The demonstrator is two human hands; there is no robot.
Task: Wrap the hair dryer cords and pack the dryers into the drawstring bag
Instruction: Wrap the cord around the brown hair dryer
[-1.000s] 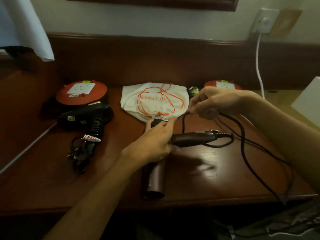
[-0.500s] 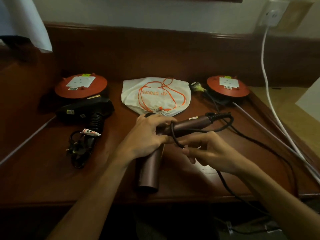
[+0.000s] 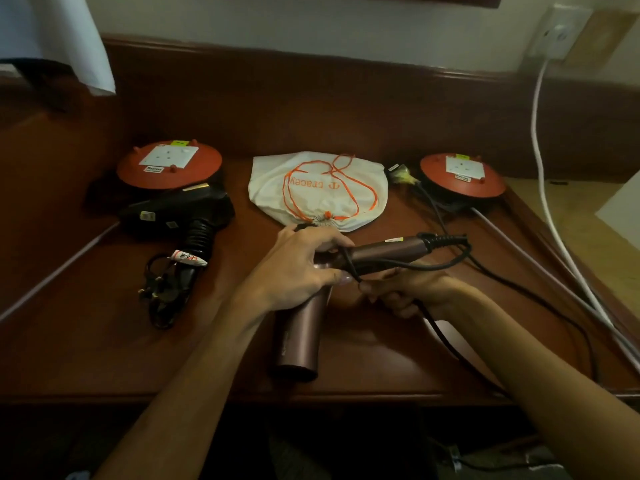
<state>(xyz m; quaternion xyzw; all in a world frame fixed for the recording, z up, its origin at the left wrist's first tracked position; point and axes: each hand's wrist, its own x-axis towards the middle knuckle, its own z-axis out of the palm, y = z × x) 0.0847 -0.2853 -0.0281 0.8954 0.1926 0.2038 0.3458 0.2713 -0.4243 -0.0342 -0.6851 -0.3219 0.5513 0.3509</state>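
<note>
The brown hair dryer (image 3: 301, 336) lies on the table (image 3: 86, 341) near the front edge, barrel toward the camera, handle pointing right. The left hand (image 3: 294, 268) is curled over the body where handle meets barrel, pinning it; the right hand (image 3: 405, 289) is closed in a pinch on the black cord (image 3: 446, 341) just below the handle, one loop already round it. The dryer looks rigid, smooth-shelled and likely a bit slippery, moderate weight, so it is best held at the handle-barrel joint. The cord is judged flexible but springy; tension must be kept or loops will slacken, and it should be gripped close to the handle. The rest of the cord trails off right, well apart. The black hair dryer (image 3: 180, 216) sits at left, its cord bundled by the handle. The drawstring bag (image 3: 318, 188) is soft, light, lying flat behind the hands, mouth apparently cinched, to be opened by the orange string.
</note>
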